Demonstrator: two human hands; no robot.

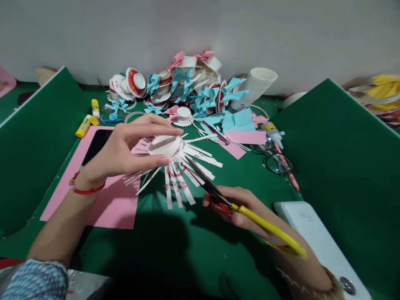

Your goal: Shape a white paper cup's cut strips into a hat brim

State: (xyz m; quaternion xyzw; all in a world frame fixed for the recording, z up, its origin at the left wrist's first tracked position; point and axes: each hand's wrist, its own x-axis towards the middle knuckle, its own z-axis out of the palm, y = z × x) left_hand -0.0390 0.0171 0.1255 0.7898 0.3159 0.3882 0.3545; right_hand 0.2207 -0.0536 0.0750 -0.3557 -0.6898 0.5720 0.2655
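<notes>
My left hand (137, 143) grips the round base of a white paper cup (183, 183) between thumb and fingers. The cup's wall is cut into many thin strips that fan outward, some with red print. My right hand (237, 206) is closed on scissors (265, 225) with yellow and red handles. The dark blades point up and left and reach in among the strips on the cup's right side. Whether they touch a strip cannot be made out.
Behind lie a pile of cut cups with blue bows (206, 98), stacked cups (258, 85), glue sticks (83, 125) and glasses (278, 163). Pink paper (115, 208) lies under my left arm, a white device (325, 246) at right. Green partitions (350, 154) stand on both sides.
</notes>
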